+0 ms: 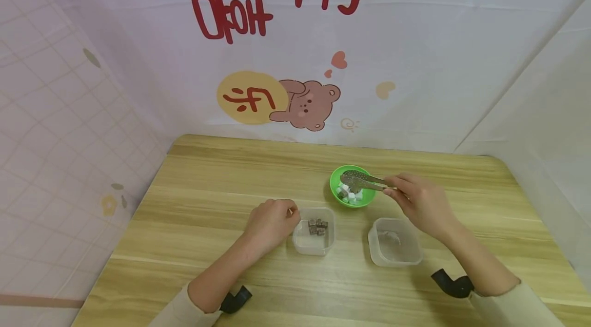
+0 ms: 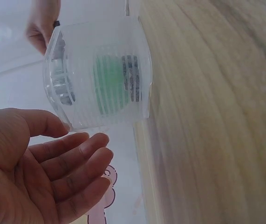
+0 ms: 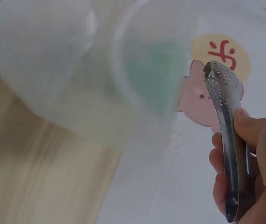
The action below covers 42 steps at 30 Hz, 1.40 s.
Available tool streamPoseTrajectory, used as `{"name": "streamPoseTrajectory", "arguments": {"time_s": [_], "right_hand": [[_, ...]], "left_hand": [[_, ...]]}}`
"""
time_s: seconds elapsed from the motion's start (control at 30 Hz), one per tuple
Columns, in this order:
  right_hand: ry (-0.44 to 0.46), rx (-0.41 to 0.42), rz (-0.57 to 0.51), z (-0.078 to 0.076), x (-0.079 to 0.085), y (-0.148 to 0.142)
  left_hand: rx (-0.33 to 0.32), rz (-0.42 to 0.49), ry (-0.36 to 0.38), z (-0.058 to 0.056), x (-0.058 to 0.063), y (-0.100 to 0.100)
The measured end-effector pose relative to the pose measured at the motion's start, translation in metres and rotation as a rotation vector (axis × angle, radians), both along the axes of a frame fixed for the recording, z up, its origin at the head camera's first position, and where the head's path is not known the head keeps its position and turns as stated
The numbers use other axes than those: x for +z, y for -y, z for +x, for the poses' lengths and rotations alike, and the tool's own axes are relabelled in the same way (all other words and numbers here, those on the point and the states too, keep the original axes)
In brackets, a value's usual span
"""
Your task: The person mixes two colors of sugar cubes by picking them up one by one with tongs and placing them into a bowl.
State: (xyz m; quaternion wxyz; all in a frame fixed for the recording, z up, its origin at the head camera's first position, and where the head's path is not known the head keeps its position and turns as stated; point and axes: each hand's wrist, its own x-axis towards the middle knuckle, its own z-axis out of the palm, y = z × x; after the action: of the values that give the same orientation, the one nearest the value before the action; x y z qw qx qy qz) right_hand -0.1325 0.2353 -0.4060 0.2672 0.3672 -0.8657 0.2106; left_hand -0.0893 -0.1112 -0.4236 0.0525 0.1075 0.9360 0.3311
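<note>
My right hand [image 1: 422, 206] grips metal tongs [image 1: 357, 181] with perforated ends. Over the green bowl [image 1: 333, 191] the tongs' ends overlap white cubes [image 1: 352, 196] and a brown cube. Seen from the right wrist, a small dark cube [image 3: 208, 70] sits at the tongs' tips. My left hand [image 1: 273, 222] is at the near-left clear plastic container [image 1: 302, 245], its thumb tip right at the rim corner and the other fingers loosely bent beside it. Several brown cubes [image 1: 317, 227] lie in that container.
A second clear container [image 1: 396, 260] stands on the right, below my right forearm. The wooden table [image 1: 221, 173] ends at a white cloth backdrop [image 1: 415, 60] with a bear print. Black straps [image 1: 452, 285] hang at both wrists.
</note>
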Motion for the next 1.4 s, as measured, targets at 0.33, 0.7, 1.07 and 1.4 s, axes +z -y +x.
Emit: {"name": "streamPoseTrajectory", "arguments": {"time_s": [0.33,0.7,1.07,1.4], "right_hand": [[0.046,-0.060,0.022,-0.004,-0.007,-0.010],[0.009,-0.006,0.046,0.003,0.011,0.004],[-0.026,0.119,0.119,0.017,0.026,0.029],[-0.037,0.179,0.306,0.024,0.036,0.048]], "left_hand": [[0.000,-0.009,-0.009,0.000,0.001,-0.001],[0.001,-0.009,-0.009,0.000,0.000,-0.001],[-0.004,0.003,-0.001,0.000,0.000,0.000],[0.000,-0.004,0.005,0.000,0.000,-0.001]]}}
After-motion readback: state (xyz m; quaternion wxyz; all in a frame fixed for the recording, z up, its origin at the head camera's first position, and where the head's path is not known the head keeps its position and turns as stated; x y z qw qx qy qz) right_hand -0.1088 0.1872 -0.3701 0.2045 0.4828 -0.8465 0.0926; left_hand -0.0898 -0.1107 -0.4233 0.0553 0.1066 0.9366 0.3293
